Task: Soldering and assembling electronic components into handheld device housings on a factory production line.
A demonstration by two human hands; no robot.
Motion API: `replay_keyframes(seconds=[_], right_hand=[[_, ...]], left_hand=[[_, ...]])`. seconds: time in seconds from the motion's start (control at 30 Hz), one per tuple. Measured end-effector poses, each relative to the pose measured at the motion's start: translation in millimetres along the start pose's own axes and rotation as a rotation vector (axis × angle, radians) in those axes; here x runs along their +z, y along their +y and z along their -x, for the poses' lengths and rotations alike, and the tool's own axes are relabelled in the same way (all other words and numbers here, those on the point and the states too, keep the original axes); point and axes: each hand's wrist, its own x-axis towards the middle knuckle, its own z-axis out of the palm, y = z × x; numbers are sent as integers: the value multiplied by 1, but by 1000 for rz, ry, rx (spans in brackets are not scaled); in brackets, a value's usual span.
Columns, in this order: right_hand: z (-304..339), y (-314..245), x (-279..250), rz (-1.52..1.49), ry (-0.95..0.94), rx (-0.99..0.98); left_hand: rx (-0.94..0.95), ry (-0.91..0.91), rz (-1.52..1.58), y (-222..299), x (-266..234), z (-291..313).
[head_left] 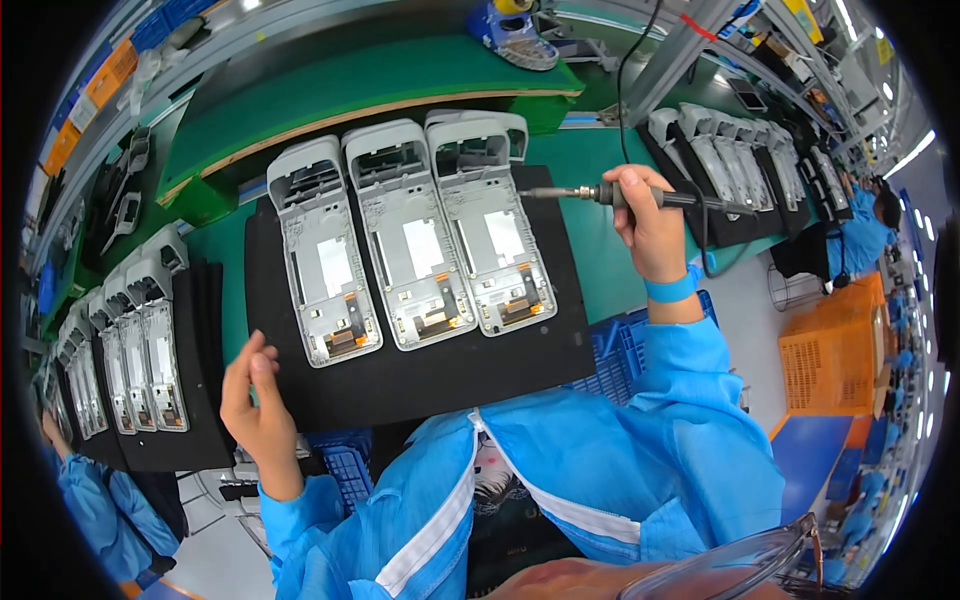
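Observation:
My right hand (648,222) is closed around the dark handle of a soldering iron (590,194), held level with its tip pointing left. The tip is over or beside the upper part of the rightmost of three grey device housings (490,232). Beside it lie the middle housing (412,240) and the left housing (325,255), all in a row on a black foam mat (450,378). Each has a white rectangle inside and an orange-and-black flex circuit at its near end. My left hand (262,405) hovers at the mat's near left edge, holding nothing, fingers loosely bent and apart.
A black cord (706,240) loops by the iron. A blue iron stand (515,38) sits on the green shelf (390,75). More housings lie on mats to the left (140,360) and right (725,160). Co-workers in blue (110,510) sit on both sides. An orange crate (825,365) stands right.

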Motion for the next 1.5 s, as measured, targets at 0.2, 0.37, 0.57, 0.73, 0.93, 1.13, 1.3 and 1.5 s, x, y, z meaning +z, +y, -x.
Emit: replay_keyframes(seconds=[0.2, 0.37, 0.57, 0.73, 0.93, 1.13, 1.3, 1.5], right_hand=[[-3, 2, 34, 232, -1, -182], [-11, 9, 65, 201, -24, -148], [-17, 27, 75, 327, 64, -284], [-17, 33, 78, 331, 51, -366], [-19, 39, 75, 418, 34, -434], [-18, 40, 74, 440, 3, -465], [-18, 42, 74, 435, -19, -486], [-17, 40, 74, 457, -32, -495]], left_hand=[[-85, 38, -85, -53, -2, -28], [-256, -96, 1, -81, 3, -41], [-197, -169, -43, -86, 8, -47], [-222, -187, -61, -83, 11, -50], [-240, -182, -40, -85, 11, -48], [-251, -186, -55, -85, 12, -48], [-234, -187, -69, -84, 12, -48], [-245, -177, -65, -82, 11, -47]])
